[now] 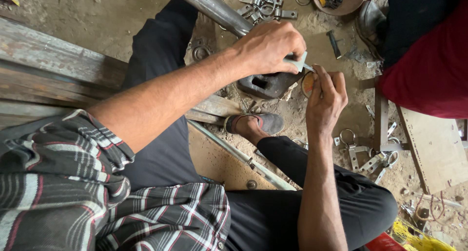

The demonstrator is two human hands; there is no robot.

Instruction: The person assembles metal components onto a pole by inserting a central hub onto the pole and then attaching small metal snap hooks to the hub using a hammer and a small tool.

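My left hand (268, 46) is closed around a small grey metal piece (298, 62) whose tip sticks out toward my right hand. My right hand (325, 96) pinches a small round orange and yellow disc (307, 83) right against that tip. Both hands hover over a dark iron block (267, 85) resting on the dirt floor. A steel pipe (209, 6) runs diagonally behind my left hand. My sandalled foot (254, 123) lies just below the block.
Metal brackets with rings lie in heaps at the top (265, 5) and at the right (370, 156). A rusty bowl (352, 5) holds dark screws. Wooden planks (48, 61) sit left, a board (434, 148) right, beside a red cloth (429, 70).
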